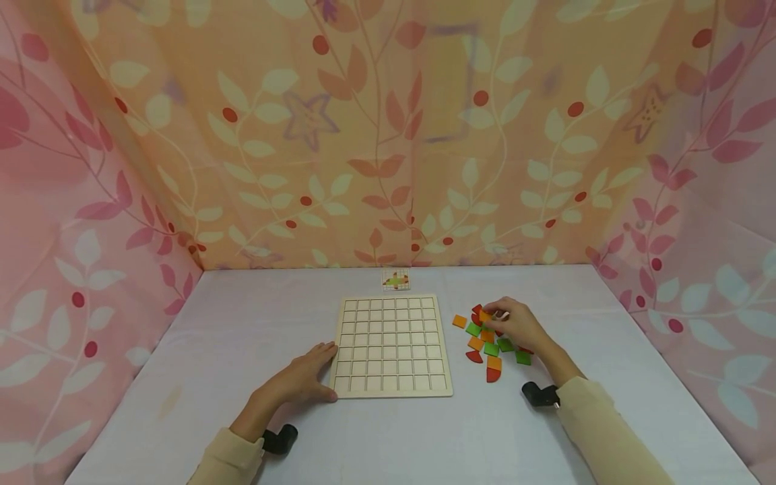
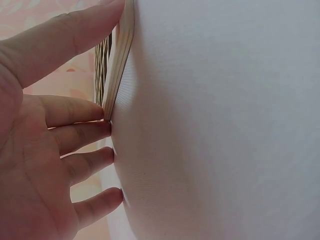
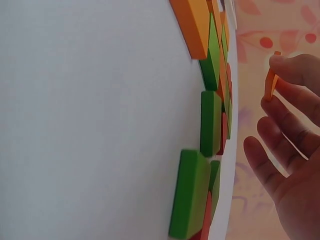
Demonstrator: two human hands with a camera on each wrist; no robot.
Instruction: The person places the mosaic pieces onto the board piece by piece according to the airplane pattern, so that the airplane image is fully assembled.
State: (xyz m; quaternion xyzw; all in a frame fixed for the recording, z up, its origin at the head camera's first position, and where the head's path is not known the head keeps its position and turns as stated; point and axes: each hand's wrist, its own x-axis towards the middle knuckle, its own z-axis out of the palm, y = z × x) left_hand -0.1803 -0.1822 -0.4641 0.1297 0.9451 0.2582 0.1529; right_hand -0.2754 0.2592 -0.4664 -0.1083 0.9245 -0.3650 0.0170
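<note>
A square wooden grid board [image 1: 388,347] lies on the table, its cells bare. At its left edge rests my left hand [image 1: 303,374]; in the left wrist view the thumb and fingertips touch the board's side [image 2: 120,65], the fingers spread and nearly straight. My right hand [image 1: 518,327] is raised over a loose pile of tiles at the board's right. Between thumb and fingers it pinches an orange tile [image 3: 271,80], held clear of the table. Below it lie orange tiles [image 1: 459,321], green tiles [image 3: 211,122] and red quarter-round tiles [image 1: 474,357].
A small card [image 1: 396,279] with a coloured pattern on a grid lies behind the board. The white tabletop [image 1: 230,323] is bounded by a patterned cloth [image 1: 376,135] at the back and both sides. Black devices [image 1: 280,440] are strapped at both wrists.
</note>
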